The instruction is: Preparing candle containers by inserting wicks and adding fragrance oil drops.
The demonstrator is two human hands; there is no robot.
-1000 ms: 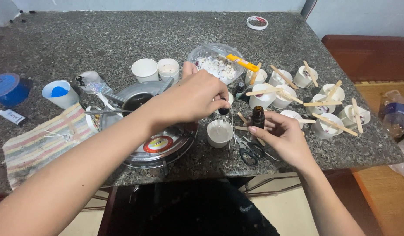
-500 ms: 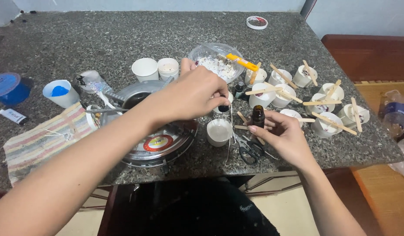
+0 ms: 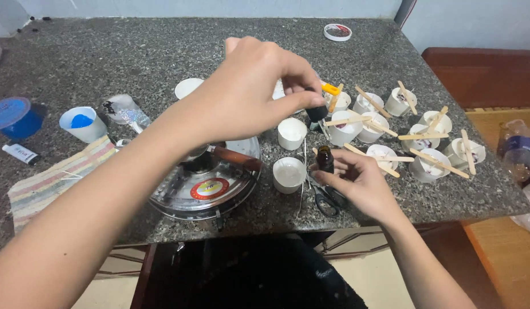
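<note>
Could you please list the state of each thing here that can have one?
Brown bottle: uncapped, upright, held by right hand.
Dropper cap: off, pinched by left hand.
Scissors: closed, lying flat.
Cup: upright, filled white.
Blue-filled cup: upright.

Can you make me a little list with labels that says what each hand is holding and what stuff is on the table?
Left hand: pinches a black dropper cap, raised above the table
Right hand: holds a small brown glass bottle, upright and open
Nearest cup: white paper cup with pale filling, beside the bottle
Other cups: white cups with wooden sticks laid across their tops
Scissors: black-handled scissors under the right hand
Stove: round metal stove
Table: speckled grey stone table
</note>
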